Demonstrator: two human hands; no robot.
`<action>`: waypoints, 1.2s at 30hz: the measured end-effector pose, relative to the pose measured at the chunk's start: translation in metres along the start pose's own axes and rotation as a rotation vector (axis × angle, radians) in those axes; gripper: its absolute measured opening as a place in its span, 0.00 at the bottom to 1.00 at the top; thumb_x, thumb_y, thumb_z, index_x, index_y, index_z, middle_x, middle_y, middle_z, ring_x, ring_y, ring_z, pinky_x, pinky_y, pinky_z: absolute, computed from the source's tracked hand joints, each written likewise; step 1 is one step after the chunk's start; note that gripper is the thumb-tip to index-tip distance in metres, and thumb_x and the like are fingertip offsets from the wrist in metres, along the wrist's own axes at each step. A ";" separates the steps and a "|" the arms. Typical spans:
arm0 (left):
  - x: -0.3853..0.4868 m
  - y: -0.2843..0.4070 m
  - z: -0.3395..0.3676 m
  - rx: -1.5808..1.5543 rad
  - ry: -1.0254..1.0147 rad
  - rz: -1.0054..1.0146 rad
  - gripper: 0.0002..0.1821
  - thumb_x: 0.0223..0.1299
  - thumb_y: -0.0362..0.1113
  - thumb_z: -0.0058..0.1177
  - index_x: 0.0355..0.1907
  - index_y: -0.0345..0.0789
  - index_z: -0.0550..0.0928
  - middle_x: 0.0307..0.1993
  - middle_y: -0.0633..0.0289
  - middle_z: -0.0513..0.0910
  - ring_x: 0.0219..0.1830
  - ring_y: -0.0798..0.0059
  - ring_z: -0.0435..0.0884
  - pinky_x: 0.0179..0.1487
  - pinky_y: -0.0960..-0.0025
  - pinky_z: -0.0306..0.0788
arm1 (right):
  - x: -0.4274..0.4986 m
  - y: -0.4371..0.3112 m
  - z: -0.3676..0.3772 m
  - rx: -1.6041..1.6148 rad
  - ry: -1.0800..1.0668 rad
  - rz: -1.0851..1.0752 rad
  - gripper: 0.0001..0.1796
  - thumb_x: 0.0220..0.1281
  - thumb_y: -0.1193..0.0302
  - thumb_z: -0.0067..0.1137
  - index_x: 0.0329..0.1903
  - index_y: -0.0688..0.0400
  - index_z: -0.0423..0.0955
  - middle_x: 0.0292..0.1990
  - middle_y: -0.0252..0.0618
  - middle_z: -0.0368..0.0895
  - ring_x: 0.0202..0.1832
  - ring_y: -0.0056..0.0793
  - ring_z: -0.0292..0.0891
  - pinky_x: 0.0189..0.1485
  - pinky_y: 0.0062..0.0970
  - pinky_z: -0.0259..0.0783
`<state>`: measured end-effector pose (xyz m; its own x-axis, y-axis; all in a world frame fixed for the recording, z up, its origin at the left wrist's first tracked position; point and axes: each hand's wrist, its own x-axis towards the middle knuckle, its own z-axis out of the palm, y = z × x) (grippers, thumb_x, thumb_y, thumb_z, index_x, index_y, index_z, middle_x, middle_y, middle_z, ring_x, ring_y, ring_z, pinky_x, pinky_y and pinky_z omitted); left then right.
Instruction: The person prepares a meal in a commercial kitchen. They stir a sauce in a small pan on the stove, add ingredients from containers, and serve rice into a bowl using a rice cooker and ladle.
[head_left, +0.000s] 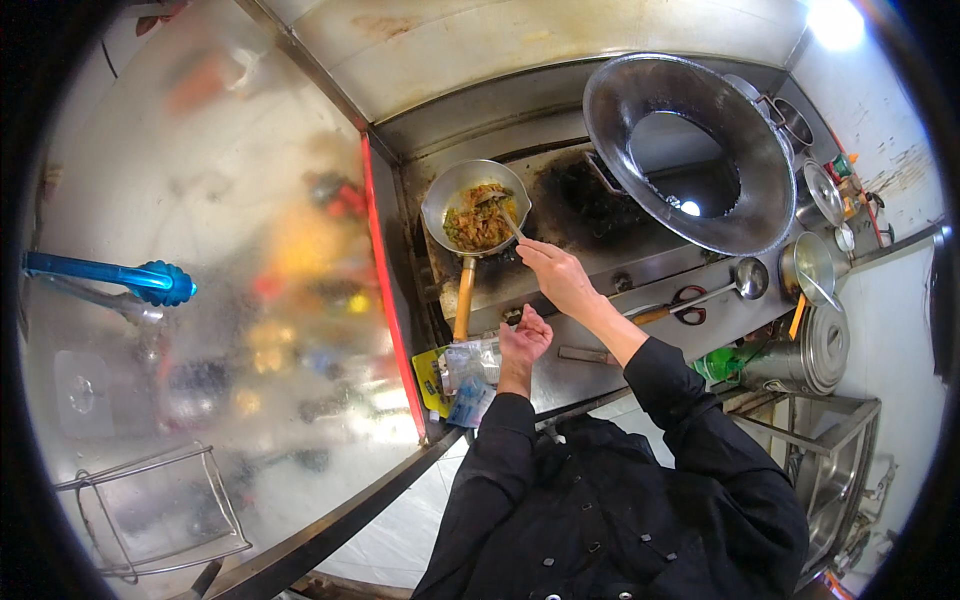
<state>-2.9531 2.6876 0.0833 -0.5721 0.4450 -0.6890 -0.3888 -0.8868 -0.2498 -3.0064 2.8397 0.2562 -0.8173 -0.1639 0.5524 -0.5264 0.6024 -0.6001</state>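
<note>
A metal saucepan (449, 235) with a wooden handle (464, 298) sits on the stove. In it lies chopped, browned food (478, 223) with green bits. My right hand (559, 277) is closed around the handle of a metal spoon (512, 223), whose head rests in the food. My left hand (527, 335) hovers palm up below it, right of the pan's handle, with fingers loosely curled and nothing in it. Plastic packets (471, 364) lie at the counter edge, to the left of my left hand.
A large black wok (611, 112) stands tilted at the back right. A ladle (750, 278) and red-handled scissors (691, 305) lie on the front ledge. Pots, one a lidded metal pot (826, 341), stand on the right. A steel panel with a red edge (386, 285) borders the stove on the left.
</note>
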 end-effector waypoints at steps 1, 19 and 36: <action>0.000 0.001 0.000 -0.001 -0.030 -0.020 0.55 0.69 0.80 0.13 0.44 0.34 0.86 0.34 0.62 0.88 0.33 0.71 0.84 0.40 0.62 0.72 | 0.002 0.001 0.002 0.030 -0.012 0.038 0.18 0.57 0.81 0.57 0.52 0.62 0.82 0.56 0.48 0.84 0.54 0.48 0.83 0.54 0.38 0.81; -0.005 -0.006 0.001 0.021 -0.048 -0.016 0.49 0.73 0.75 0.20 0.44 0.33 0.85 0.31 0.64 0.86 0.33 0.73 0.83 0.41 0.63 0.72 | -0.020 -0.007 -0.025 -0.079 -0.198 -0.173 0.21 0.53 0.76 0.61 0.53 0.64 0.80 0.58 0.48 0.82 0.57 0.48 0.81 0.56 0.38 0.80; -0.005 0.003 -0.006 -0.005 -0.130 -0.067 0.50 0.72 0.77 0.18 0.47 0.34 0.85 0.34 0.64 0.87 0.34 0.72 0.84 0.40 0.64 0.72 | 0.003 -0.005 0.001 -0.056 0.038 -0.021 0.18 0.59 0.80 0.57 0.52 0.63 0.81 0.56 0.47 0.84 0.55 0.47 0.82 0.53 0.39 0.81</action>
<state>-2.9472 2.6820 0.0819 -0.6341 0.5153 -0.5765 -0.4256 -0.8551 -0.2961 -3.0060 2.8356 0.2602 -0.7962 -0.1482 0.5866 -0.5287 0.6419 -0.5554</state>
